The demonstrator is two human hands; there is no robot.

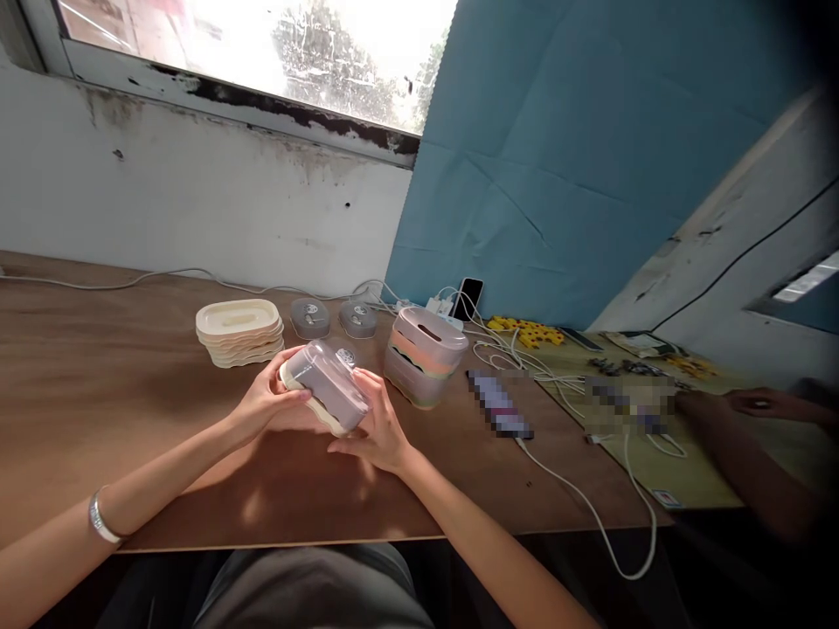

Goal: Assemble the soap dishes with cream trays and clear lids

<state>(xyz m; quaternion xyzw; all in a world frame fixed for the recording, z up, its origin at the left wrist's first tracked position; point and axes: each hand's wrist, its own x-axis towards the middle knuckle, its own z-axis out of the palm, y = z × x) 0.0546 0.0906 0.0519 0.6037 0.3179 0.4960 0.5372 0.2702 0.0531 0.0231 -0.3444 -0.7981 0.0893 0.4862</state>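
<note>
Tilted above the front of the table is a small oval plastic box (326, 383), mauve-grey on top with a wavy cream rim below and a round print on it. My left hand (270, 393) grips its left end, thumb along the near side. At the other end, my right hand (380, 426) has its fingers against the upper edge, with the thumb lower down. Behind the box stand two small grey oval cases (310, 319) with round prints. A stack of cream wavy-edged oval trays (237, 318) lies to the left, and stacked pastel oval pieces (426, 354) stand to the right.
A phone (499, 404) with a white cable lies to the right; another phone (468, 300) leans at the back among chargers. Yellow pieces (528, 332) lie beyond. A co-worker's arm (740, 428) rests over the right-hand table. The table's front edge runs close to me.
</note>
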